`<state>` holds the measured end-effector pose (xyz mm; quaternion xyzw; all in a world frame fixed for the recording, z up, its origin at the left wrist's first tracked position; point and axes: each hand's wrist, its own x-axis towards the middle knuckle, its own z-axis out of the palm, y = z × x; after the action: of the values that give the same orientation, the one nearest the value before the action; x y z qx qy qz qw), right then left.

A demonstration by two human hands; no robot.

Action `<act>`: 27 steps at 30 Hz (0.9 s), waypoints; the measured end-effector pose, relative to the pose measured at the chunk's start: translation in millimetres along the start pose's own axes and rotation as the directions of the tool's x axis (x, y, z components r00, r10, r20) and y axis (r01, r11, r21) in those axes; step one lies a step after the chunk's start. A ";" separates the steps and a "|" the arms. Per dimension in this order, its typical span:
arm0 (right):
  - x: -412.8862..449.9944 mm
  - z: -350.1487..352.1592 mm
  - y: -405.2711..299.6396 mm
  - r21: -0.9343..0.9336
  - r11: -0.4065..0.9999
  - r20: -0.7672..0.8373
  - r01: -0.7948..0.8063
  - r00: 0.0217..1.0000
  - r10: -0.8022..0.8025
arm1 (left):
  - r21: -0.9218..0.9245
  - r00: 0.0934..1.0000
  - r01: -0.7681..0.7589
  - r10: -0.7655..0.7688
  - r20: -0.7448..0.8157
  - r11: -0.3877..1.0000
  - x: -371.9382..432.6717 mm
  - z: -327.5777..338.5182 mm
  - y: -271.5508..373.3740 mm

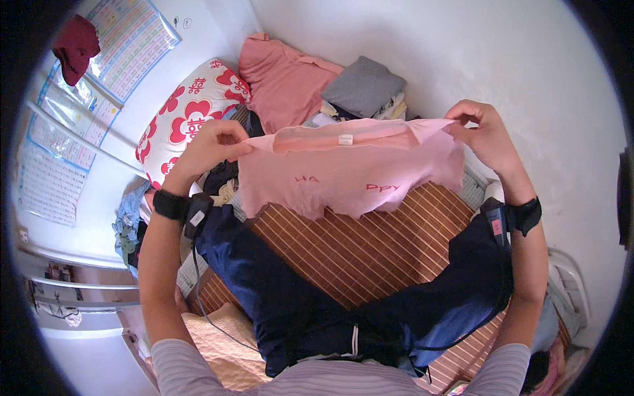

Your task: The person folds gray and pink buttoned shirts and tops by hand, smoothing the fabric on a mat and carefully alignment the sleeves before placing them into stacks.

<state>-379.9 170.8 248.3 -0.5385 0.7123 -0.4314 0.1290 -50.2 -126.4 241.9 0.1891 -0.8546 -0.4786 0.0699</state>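
A pink knit top [346, 173] with red lettering hangs spread between my two hands, its neckline and a small white label at the upper edge. My left hand [215, 146] pinches the fabric at the left shoulder, and my right hand [478, 131] pinches the right shoulder. The lower hem hangs loosely over a brown slatted mat [342, 257], between my legs in dark blue trousers [282, 297]. Each wrist wears a black strap with a small device.
A red-and-white patterned pillow [185, 114], a salmon-pink cloth [292, 79] and a folded grey cloth [364, 86] lie against the walls ahead. More clothes [130, 222] are heaped at the left. A tan quilted cloth [225, 341] lies lower left; a white chair [569, 277] stands right.
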 end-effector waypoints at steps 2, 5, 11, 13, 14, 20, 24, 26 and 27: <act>12.1 7.8 1.7 -0.026 1.000 0.022 0.011 1.000 -0.010 | 0.171 0.999 0.006 0.003 -0.051 0.985 13.7 -1.8 3.1; 41.9 13.0 3.7 -0.028 0.999 0.052 0.019 0.998 -0.017 | 0.377 0.915 -0.111 0.243 -0.323 0.920 34.7 -24.9 2.0; 54.9 -4.0 -37.4 -0.162 0.964 -0.113 0.213 0.966 -0.232 | 0.349 0.740 -0.206 0.379 -0.556 0.914 10.1 -58.6 27.2; 38.1 0.5 -41.6 -0.144 0.977 -0.119 0.158 0.977 -0.175 | 0.462 0.733 -0.094 0.376 -0.567 0.882 -11.5 -45.6 30.6; 27.0 3.8 -35.7 -0.168 0.967 -0.131 0.192 0.968 -0.215 | 0.544 0.746 -0.087 0.416 -0.519 0.835 -19.9 -33.7 24.7; -71.9 61.3 16.4 -0.414 0.871 0.196 0.264 0.961 -0.197 | 0.624 0.968 -0.219 0.247 0.043 0.750 -64.7 59.2 -61.3; -146.7 132.5 79.5 -0.322 0.939 0.525 0.125 0.849 0.067 | 0.622 0.949 -0.200 -0.007 0.314 0.757 -79.0 159.6 -140.2; -194.0 173.8 127.2 -0.374 0.909 0.687 0.183 0.713 0.139 | 0.562 0.887 -0.243 -0.053 0.458 0.790 -81.3 211.3 -174.9; -213.1 191.6 140.0 -0.380 0.900 0.768 0.215 0.615 0.178 | 0.557 0.855 -0.268 -0.072 0.514 0.786 -88.3 231.5 -196.6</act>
<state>-265.1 273.5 -30.9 -0.6942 0.6541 0.0188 0.2997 11.7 -1.1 -41.8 0.0217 -0.9585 -0.2047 -0.1972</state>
